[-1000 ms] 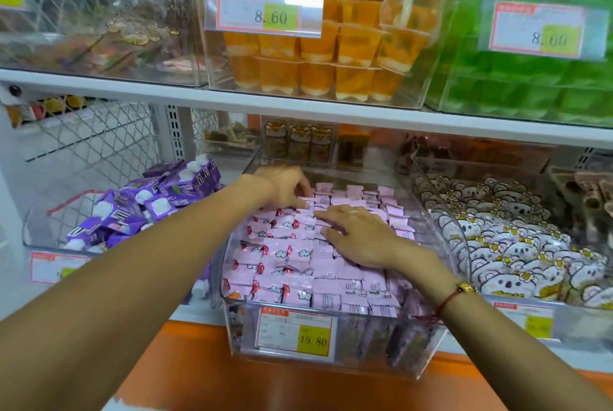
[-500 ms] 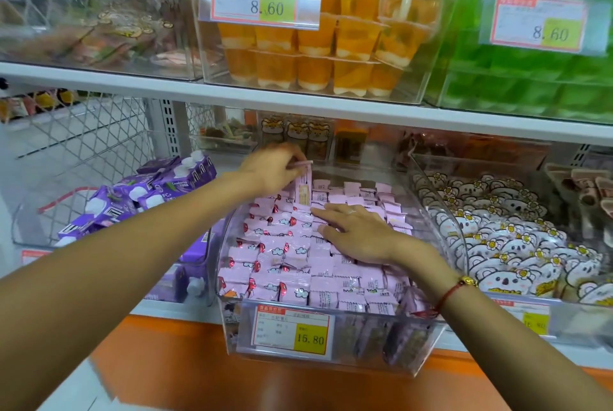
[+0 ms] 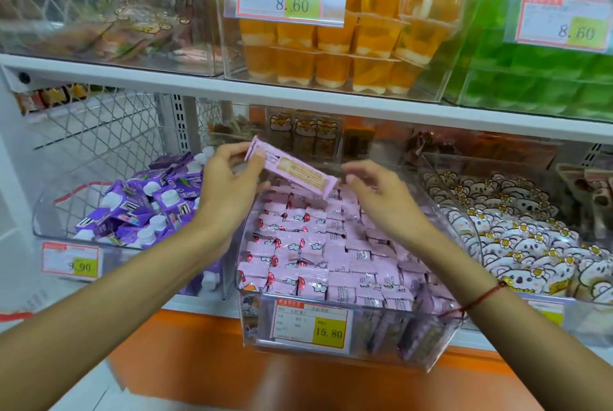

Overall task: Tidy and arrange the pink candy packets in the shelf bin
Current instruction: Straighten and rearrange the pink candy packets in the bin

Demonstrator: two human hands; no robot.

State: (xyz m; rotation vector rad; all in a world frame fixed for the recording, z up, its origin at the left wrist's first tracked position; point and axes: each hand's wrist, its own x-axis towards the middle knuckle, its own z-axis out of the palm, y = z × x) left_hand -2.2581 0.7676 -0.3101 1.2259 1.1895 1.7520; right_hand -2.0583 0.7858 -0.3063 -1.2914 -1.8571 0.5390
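Above the clear bin (image 3: pixel 335 349) tagged "15.80" (image 3: pixel 311 324): left hand (image 3: pixel 225 191) pinching a long pink packet (image 3: pixel 292 170), right hand (image 3: pixel 381 201) hovering beside, fingers relaxed, holding nothing.

The long pale pink plastic packet (image 3: pixel 292 169) carries a beige wafer picture. Small pink candy packets (image 3: pixel 318 254) in the clear plastic bin (image 3: pixel 441 347) show white clouds and red marks. Its white price tag (image 3: pixel 310 322) has a red border and yellow patch. Purple cartons (image 3: pixel 146 208) have white caps.
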